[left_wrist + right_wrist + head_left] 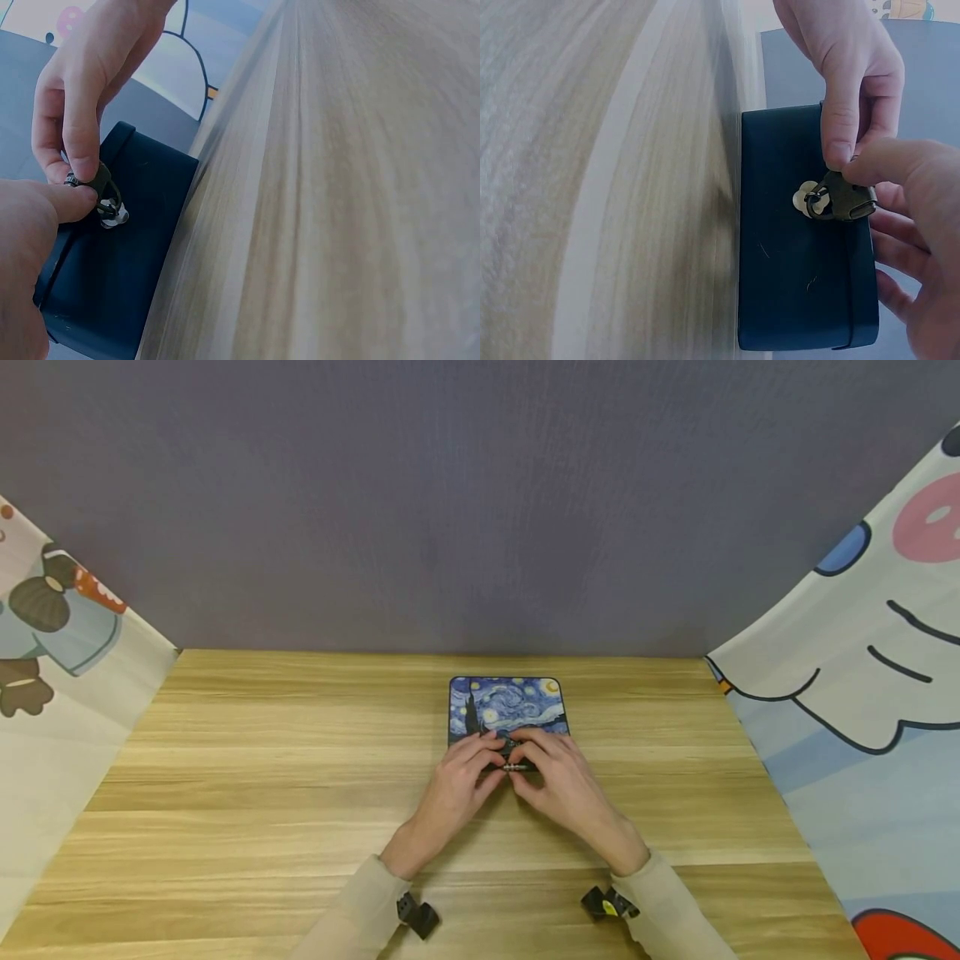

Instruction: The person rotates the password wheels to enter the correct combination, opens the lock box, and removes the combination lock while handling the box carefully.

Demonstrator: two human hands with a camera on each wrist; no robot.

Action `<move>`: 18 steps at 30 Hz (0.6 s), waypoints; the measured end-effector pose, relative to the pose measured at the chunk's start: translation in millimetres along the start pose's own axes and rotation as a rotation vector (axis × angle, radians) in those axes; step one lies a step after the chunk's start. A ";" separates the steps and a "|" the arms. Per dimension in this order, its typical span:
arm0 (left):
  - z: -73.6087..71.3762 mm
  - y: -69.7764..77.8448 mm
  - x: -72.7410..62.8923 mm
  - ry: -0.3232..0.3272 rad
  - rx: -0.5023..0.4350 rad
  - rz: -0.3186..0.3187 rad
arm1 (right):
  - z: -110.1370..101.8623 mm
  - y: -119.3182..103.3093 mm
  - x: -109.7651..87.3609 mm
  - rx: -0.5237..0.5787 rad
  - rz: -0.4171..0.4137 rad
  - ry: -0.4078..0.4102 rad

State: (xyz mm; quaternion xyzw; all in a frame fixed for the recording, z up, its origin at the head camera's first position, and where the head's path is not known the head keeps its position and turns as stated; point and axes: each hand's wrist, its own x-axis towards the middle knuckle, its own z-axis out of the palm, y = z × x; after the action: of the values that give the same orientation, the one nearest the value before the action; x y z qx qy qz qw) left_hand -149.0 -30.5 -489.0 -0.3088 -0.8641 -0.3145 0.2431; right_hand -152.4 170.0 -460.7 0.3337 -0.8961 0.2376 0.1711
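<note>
A tin box (506, 700) with a starry night painting on its lid and dark blue sides stands in front of me. At the middle of its front hangs a small bronze-coloured padlock (853, 201), with ridged dials showing at its edge in the left wrist view. Its shackle loops by a pale flower-shaped plate (802, 199) on the box front (795, 277). My left hand (467, 770) pinches one end of the padlock between thumb and fingers. From the other side, my right hand (557, 772) pinches it too, its other fingers reaching over the lid.
The box rests on a wood-grain table (285, 793), toward its back edge. Behind rises a grey wall panel (420, 510). Cartoon-printed curtains hang along the left (67, 693) and right (840, 693) sides. Dark camera mounts sit at both wrists.
</note>
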 end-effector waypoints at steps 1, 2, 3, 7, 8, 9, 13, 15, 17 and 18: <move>-0.1 0.1 0.0 0.000 0.001 0.000 | 0.0 0.0 0.0 0.001 0.001 -0.001; -0.1 0.1 0.0 0.001 0.001 0.000 | -0.1 0.0 0.1 0.002 0.003 -0.002; 0.0 0.0 0.0 0.003 0.002 0.002 | -0.3 -0.1 0.2 0.003 0.004 -0.003; -0.1 -0.1 0.1 0.009 0.002 0.009 | -0.4 0.0 0.5 0.005 0.004 -0.005; 0.0 -0.1 0.1 0.011 0.001 0.010 | -0.4 0.1 0.5 0.006 0.004 -0.004; -0.1 -0.1 0.1 0.011 0.001 0.011 | -0.4 0.1 0.5 0.006 0.003 -0.004; -0.5 0.3 0.2 0.004 -0.005 0.004 | -0.3 0.1 0.4 0.004 0.004 -0.004; -0.7 0.5 0.2 -0.001 -0.008 0.000 | -0.5 -0.1 0.5 0.002 0.003 -0.005; -0.9 0.7 0.3 -0.005 -0.010 -0.005 | -0.7 -0.3 0.6 0.000 0.003 -0.007; -0.9 0.7 0.3 -0.007 -0.011 -0.007 | -0.8 -0.4 0.7 0.001 0.003 -0.008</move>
State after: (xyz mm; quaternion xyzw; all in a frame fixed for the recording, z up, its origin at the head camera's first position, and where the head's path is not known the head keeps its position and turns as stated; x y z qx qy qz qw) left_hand -148.4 -30.6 -488.0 -0.3082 -0.8642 -0.3190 0.2374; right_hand -152.4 169.8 -459.6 0.3335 -0.8971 0.2368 0.1671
